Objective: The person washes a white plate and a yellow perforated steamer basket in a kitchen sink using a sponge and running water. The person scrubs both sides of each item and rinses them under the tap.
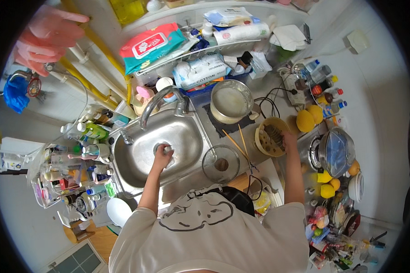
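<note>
A red-and-teal soft pack (151, 47) carries a red emblem with lettering on a white panel. A pale blue-and-white soft pack (201, 71) bears one large dark word and smaller print lines. Print on the white-and-blue packet (230, 17) and the green bottle's label (94, 131) is too small to read.

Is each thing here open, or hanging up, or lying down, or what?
Pot: uncovered, something whitish inside
Glass lid near the pot: lying flat
Yellow bowl: uncovered, something brown inside
Tap: no stream showing
Chopsticks: lying down
Pink gloves: hanging
Left hand: down in the sink
Right hand: at the bowl
</note>
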A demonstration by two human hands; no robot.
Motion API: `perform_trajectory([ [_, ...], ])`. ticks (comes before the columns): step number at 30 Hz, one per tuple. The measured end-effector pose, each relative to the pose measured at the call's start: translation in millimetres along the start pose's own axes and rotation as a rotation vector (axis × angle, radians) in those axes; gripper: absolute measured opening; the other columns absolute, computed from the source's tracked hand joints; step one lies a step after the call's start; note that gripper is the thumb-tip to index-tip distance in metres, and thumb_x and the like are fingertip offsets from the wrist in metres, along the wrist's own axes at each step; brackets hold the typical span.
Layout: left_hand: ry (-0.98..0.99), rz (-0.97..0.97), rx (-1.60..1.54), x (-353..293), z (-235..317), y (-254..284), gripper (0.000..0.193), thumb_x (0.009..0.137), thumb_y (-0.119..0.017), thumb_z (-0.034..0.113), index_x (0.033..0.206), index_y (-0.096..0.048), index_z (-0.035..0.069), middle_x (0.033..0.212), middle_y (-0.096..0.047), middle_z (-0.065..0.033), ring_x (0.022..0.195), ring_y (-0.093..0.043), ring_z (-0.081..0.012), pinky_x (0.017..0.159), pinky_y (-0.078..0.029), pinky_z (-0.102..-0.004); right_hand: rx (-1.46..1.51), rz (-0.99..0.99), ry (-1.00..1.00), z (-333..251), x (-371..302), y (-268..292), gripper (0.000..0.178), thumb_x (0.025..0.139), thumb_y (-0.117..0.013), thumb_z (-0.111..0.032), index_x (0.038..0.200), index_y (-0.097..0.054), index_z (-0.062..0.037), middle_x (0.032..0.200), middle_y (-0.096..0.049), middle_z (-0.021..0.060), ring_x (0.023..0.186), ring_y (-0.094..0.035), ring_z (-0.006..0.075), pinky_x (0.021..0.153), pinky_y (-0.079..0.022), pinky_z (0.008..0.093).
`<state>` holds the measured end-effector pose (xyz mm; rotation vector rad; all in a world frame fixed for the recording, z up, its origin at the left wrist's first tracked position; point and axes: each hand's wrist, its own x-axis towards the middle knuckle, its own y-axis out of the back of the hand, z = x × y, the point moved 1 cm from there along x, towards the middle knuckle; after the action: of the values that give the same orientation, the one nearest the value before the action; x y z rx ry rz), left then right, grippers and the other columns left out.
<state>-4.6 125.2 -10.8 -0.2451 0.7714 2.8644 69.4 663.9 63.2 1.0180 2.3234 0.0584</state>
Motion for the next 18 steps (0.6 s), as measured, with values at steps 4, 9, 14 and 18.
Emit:
perform_trajectory([
  [4,-0.141,-0.046,0.596,19,38,-13,0.026,0.076,-0.06,0.014,0.1,-0.056,0.007,0.094,-0.057,-0.0201,0.086,-0.056,-0.0269,0.072,-0.045,-0.0383,-0.001,0.023,-0.031,3,-1,1,0.011,0.073,-0.058,-0.01,0.068,-0.049,-0.0055,0.049,-0.035,-0.0009,0.039,-0.03,0.0101,0.037,-0.023,0.0275],
  [9,-0.007,-0.217,0.52,35,51,-28,0.035,0.075,-0.058,0.021,0.108,-0.053,0.007,0.104,-0.054,-0.0228,0.092,-0.057,-0.0372,0.079,-0.046,-0.0432,-0.059,0.024,0.012,11,5,3,0.009,0.072,-0.057,-0.01,0.068,-0.05,-0.0052,0.05,-0.04,-0.0005,0.037,-0.033,0.01,0.035,-0.024,0.0269],
  [14,0.034,-0.187,0.449,32,64,-36,0.029,0.076,-0.057,0.022,0.102,-0.058,0.009,0.094,-0.059,-0.0225,0.092,-0.058,-0.0331,0.079,-0.046,-0.0398,-0.067,0.03,0.011,10,5,2,0.008,0.072,-0.057,-0.009,0.069,-0.051,-0.0046,0.05,-0.041,-0.0004,0.037,-0.035,0.0095,0.034,-0.023,0.0264],
  [18,-0.014,-0.262,0.319,40,60,-37,0.025,0.076,-0.055,0.021,0.096,-0.059,0.006,0.09,-0.059,-0.0202,0.091,-0.057,-0.0344,0.077,-0.047,-0.0417,-0.029,0.024,0.02,8,4,3,0.008,0.072,-0.057,-0.01,0.07,-0.053,-0.0035,0.05,-0.04,-0.0005,0.039,-0.034,0.0095,0.036,-0.024,0.026],
])
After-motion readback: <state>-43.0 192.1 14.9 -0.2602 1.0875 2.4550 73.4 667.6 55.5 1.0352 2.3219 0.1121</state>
